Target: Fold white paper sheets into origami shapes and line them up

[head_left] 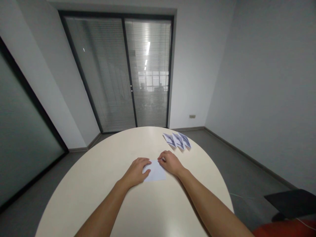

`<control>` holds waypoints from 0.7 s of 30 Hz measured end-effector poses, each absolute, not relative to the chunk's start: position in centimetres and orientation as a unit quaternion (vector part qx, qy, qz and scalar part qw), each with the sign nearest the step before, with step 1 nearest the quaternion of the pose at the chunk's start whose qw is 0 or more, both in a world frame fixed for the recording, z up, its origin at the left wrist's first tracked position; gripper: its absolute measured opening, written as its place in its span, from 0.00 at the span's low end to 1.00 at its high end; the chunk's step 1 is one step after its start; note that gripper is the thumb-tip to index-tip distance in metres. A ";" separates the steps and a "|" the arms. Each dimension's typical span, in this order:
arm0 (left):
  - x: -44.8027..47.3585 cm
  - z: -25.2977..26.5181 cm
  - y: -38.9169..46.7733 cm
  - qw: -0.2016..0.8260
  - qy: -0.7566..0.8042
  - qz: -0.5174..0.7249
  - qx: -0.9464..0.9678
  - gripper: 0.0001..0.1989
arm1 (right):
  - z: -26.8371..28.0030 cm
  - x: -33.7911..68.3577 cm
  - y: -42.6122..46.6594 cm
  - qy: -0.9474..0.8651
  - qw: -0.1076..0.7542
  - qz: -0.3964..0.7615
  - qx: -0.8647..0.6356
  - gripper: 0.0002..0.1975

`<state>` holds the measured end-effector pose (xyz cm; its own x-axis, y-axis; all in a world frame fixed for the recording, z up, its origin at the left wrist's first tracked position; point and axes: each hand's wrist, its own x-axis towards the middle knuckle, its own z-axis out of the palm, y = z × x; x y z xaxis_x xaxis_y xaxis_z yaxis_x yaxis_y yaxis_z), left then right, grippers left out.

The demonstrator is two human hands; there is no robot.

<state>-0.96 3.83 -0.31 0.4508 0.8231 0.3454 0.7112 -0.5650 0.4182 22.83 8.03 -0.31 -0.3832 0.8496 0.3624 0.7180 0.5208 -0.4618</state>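
Note:
A small white sheet of paper (155, 172) lies flat on the pale round table (98, 184). My left hand (137, 170) rests over its left side, with the thumb apart from the fingers and both touching the sheet. At the far right corner of the paper, my right hand (170, 162) is closed, its thumb and forefinger pinched together at the edge. The right hand's other fingers are curled, and the corner itself is partly hidden by them.
Three folded printed papers (177, 141) lie in an overlapping row near the table's far right edge. A black flat object (291, 202) and something red (283, 228) are at lower right. Glass doors with blinds (118, 75) stand beyond the table.

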 end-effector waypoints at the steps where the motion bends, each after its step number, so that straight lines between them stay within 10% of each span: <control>1: -0.9 -0.3 3.8 0.112 0.455 0.264 0.843 0.18 | -0.3 22.8 8.0 -0.824 0.289 0.114 -0.475 0.07; 21: -0.7 -0.1 4.1 0.029 0.470 0.281 0.836 0.24 | 1.0 22.1 7.2 -0.812 0.382 0.169 -0.408 0.08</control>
<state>-0.67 4.07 -0.10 0.3995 0.8030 0.4422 0.7699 -0.5558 0.3137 22.08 7.20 1.02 -0.3765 0.7912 0.4820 0.5327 0.6105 -0.5861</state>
